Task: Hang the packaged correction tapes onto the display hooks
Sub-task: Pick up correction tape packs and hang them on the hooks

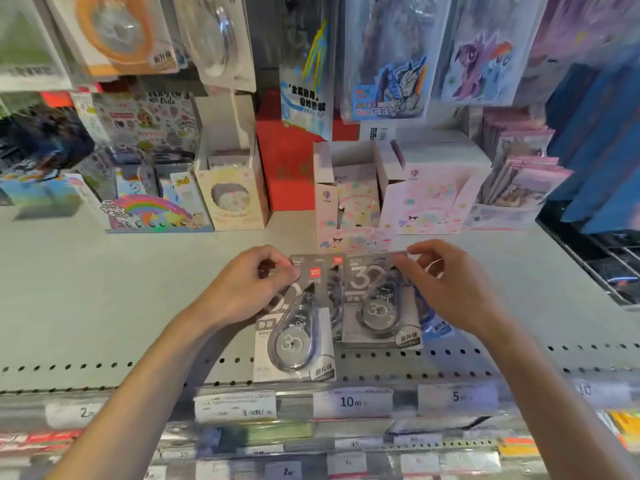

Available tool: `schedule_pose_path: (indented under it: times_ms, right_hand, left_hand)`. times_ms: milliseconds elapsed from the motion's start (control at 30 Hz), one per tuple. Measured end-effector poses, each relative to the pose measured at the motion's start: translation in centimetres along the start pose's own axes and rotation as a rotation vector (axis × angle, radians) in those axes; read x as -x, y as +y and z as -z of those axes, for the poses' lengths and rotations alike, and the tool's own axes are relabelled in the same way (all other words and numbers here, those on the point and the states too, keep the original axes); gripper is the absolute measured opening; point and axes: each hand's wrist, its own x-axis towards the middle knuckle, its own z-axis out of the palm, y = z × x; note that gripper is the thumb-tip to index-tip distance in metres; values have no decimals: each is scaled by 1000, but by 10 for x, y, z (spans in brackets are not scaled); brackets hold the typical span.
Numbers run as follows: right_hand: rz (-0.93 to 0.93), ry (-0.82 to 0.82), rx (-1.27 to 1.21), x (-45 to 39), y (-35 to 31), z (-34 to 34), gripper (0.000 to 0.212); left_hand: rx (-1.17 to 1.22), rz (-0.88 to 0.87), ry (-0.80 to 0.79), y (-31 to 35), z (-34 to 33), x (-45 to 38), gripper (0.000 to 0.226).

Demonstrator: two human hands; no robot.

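Note:
Several grey packaged correction tapes lie in a loose pile on the grey shelf (104, 299) in front of me. My left hand (249, 289) pinches the top of the nearest grey pack (294, 341), which tilts toward me. My right hand (453, 289) grips the upper right corner of a second grey pack (377, 306). A blue pack (438, 329) peeks out under my right hand. More packs lie underneath, partly hidden. Other packaged tapes (124, 32) hang at the top left; their hooks are out of sight.
Open cartoon-printed display boxes (429, 192) and a red box (287, 168) stand at the back of the shelf. Blister cards (391, 57) hang above. Price tags (351, 401) line the shelf's front edge. A dark rack (595, 244) is at the right.

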Motion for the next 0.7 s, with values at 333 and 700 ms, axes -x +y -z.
schedule_pose_path:
  times_ms: [333,700]
  right_hand:
    - [104,-210,-349,-5,-75,-18,16]
    - [81,-62,-667,-19,-84,-8,10]
  left_hand:
    - [346,-132,84,32,19,-6,11]
    - [554,-162,-63,47,-5,-3,52]
